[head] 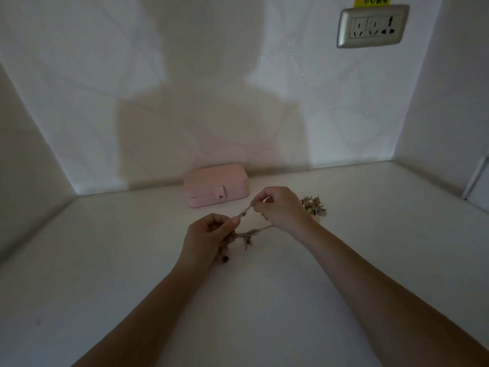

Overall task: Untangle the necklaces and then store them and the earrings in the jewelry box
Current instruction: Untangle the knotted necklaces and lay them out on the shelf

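Both forearms reach forward over the white counter (pixel 105 247), converging near its middle. The left hand (pixel 209 234) is curled, knuckles up, its thumb and fingers pinching the tangled necklaces (pixel 244 235); a knotted clump hangs below it toward the counter. The right hand (pixel 280 207) is raised slightly higher, wrist bent, fingertips pinching a strand that runs taut down to the left hand. A second strand stretches from the clump toward the right wrist. The pink jewelry box (pixel 217 185) sits closed, snap fastened, against the back wall just beyond the hands. The earrings (pixel 315 205) lie in a small heap right beside the right hand
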`<action>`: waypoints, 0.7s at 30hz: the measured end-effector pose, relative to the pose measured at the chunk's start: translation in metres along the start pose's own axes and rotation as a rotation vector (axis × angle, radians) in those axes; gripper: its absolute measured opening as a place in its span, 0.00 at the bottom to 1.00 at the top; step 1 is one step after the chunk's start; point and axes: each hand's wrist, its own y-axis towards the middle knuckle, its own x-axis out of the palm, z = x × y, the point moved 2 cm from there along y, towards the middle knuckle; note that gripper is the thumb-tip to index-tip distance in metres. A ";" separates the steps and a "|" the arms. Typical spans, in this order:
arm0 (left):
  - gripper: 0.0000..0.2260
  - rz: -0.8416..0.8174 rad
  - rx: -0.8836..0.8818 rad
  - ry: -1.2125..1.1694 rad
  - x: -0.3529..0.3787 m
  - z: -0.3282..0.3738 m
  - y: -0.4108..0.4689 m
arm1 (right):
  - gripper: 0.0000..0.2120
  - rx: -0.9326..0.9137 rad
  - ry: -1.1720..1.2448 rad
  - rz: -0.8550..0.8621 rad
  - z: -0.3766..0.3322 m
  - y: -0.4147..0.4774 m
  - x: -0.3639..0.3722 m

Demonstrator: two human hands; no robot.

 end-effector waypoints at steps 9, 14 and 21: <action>0.11 0.178 0.129 0.388 -0.004 -0.003 0.000 | 0.07 0.230 -0.012 -0.292 0.008 -0.001 -0.001; 0.11 0.209 0.140 0.423 -0.005 0.000 0.000 | 0.05 0.174 0.060 -0.248 0.012 0.002 0.002; 0.12 0.191 0.138 0.404 -0.007 -0.001 0.002 | 0.09 -0.184 0.061 -0.380 -0.005 -0.008 0.007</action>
